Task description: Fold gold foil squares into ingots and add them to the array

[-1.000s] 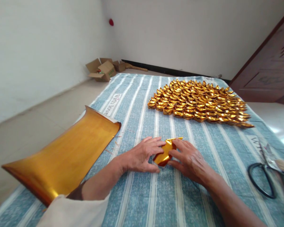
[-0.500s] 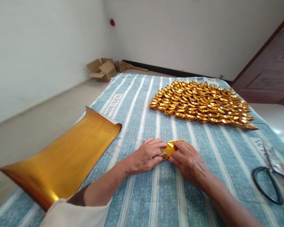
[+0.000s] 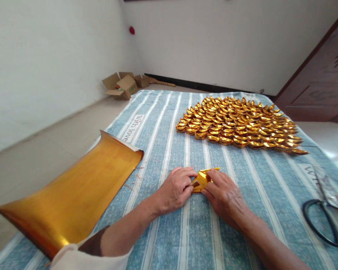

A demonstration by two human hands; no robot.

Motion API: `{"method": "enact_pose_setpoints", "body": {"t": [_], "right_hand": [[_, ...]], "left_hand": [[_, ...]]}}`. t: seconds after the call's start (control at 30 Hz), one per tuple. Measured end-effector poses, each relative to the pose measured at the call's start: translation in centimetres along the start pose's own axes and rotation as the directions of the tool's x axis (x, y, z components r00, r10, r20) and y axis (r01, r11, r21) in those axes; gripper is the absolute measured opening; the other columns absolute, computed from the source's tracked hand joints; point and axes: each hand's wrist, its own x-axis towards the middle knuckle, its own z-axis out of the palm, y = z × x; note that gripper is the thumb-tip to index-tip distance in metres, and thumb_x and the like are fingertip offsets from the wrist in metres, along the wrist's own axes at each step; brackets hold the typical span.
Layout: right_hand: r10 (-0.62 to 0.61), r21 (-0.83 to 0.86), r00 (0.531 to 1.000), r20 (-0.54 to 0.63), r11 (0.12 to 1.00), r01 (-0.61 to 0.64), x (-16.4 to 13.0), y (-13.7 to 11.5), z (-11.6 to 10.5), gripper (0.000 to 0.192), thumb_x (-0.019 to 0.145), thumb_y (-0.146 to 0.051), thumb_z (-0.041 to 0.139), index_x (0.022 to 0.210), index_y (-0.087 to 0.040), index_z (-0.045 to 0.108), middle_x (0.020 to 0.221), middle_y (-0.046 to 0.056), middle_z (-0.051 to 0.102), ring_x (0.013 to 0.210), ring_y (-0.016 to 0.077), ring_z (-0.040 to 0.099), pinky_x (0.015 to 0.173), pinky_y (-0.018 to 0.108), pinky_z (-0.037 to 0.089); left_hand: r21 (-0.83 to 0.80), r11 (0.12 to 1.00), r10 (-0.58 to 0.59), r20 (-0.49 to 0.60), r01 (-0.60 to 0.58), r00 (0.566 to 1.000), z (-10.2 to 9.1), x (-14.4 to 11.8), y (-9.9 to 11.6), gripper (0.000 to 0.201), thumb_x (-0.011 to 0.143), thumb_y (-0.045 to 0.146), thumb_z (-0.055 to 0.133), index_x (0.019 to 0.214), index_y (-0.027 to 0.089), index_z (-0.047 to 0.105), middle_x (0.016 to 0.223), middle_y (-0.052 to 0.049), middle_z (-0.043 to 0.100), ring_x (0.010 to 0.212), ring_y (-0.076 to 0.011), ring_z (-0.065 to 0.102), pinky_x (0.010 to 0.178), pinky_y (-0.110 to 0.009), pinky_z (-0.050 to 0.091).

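Observation:
A small piece of shiny gold paper [image 3: 202, 180], partly folded, lies on the striped cloth between my two hands. My left hand [image 3: 178, 186] pinches its left edge, fingers bent and thumb close below. On its right side my right hand [image 3: 222, 193] presses with fingers and thumb closed on the paper. Fingertips hide parts of both ends. To the left rests a curling stack of large gold paper sheets [image 3: 70, 187]. Beyond my hands, many folded gold paper ingots [image 3: 239, 123] stand in tight rows.
Scissors [image 3: 323, 217] with black handles lie at the right, beside a light brown object cut off by the frame. Blue and white striped cloth [image 3: 154, 150] covers the table. An open cardboard box [image 3: 126, 88] stands on the floor beyond the far left corner.
The left end of the gold paper shows a changed fold, with a dark gap where a pale edge showed. Both hands keep their grip. The view has shifted slightly.

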Motion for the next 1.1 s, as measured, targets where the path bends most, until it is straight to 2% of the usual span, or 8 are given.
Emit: {"method": "enact_pose_setpoints", "body": {"t": [0.13,0.3,0.53,1.1], "right_hand": [[0.007,-0.036,0.999,-0.034,0.999,-0.008,0.0,0.0,0.5,0.022,0.093,-0.023,0.046,0.076,-0.017,0.059,0.091,0.010,0.061,0.089,0.0231,0.055,0.081,0.040,0.046],[0.009,-0.035,0.997,-0.078,0.999,-0.012,0.1,0.1,0.6,0.025,0.093,-0.024,0.045,0.073,-0.017,0.058,0.087,0.010,0.061,0.083,0.0223,0.056,0.076,0.038,0.046],[0.017,-0.053,0.995,-0.097,0.998,-0.022,0.1,0.1,0.9,0.025,0.094,-0.024,0.046,0.073,-0.017,0.058,0.089,0.010,0.063,0.085,0.0219,0.057,0.078,0.038,0.046],[0.036,-0.025,0.996,-0.081,0.999,-0.038,0.1,0.0,0.4,0.023,0.093,-0.025,0.048,0.074,-0.018,0.059,0.090,0.010,0.063,0.087,0.0220,0.057,0.078,0.039,0.047]], "left_hand": [[0.018,0.999,-0.029,-0.084,0.030,0.996,0.6,-0.1,-0.1,0.018,0.081,0.006,0.049,0.069,0.017,0.058,0.113,-0.008,0.065,0.119,-0.0232,0.052,0.102,-0.045,0.038],[0.105,0.986,-0.114,-0.140,0.129,0.984,1.1,-0.5,0.0,0.013,0.078,0.007,0.054,0.069,0.016,0.056,0.122,-0.012,0.060,0.129,-0.0298,0.042,0.106,-0.051,0.034],[0.138,0.977,-0.142,-0.144,0.162,0.979,1.1,-0.7,0.0,0.013,0.077,0.009,0.055,0.067,0.016,0.053,0.129,-0.014,0.055,0.131,-0.0322,0.037,0.106,-0.053,0.033],[0.129,0.976,-0.161,-0.111,0.175,0.981,0.9,-0.8,0.0,0.012,0.078,0.012,0.056,0.068,0.017,0.053,0.133,-0.013,0.052,0.133,-0.0330,0.033,0.105,-0.057,0.030]]}}
